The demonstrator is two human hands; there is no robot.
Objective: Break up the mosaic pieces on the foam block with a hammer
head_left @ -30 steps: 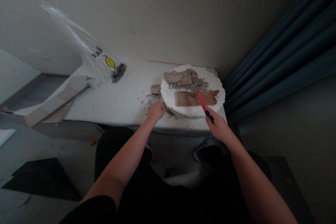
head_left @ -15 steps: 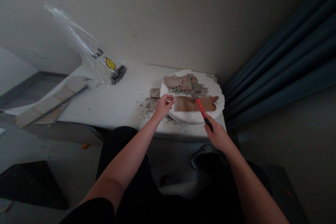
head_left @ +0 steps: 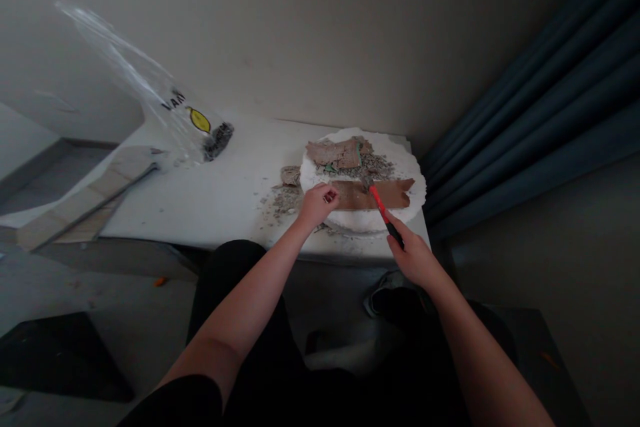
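My right hand (head_left: pixel 411 255) is wrapped round the black grip of a hammer (head_left: pixel 379 201) with a red neck. Its grey head rests on or just above a brown cardboard strip (head_left: pixel 395 194). My left hand (head_left: pixel 320 204) has its fingers curled at the strip's left end; what they pinch, if anything, is hidden. Under the strip lies a thick white slab (head_left: pixel 416 177) with a ragged rim. Behind the strip, a torn, crumbly piece of cardboard (head_left: pixel 335 153) lies among grey fragments (head_left: pixel 380 165) on the slab.
The white table (head_left: pixel 240 193) carries more grey crumbs (head_left: pixel 285 201) left of the slab. A clear plastic bag (head_left: pixel 170 107) with dark contents stands at the back left, near flat boards (head_left: pixel 85 203). Blue curtains (head_left: pixel 540 107) hang at the right, and a wall rises behind.
My left hand has moved slightly right, over the strip's left end, and its fingers have curled in more. The hammer head stays near the strip's middle, still in my right hand.
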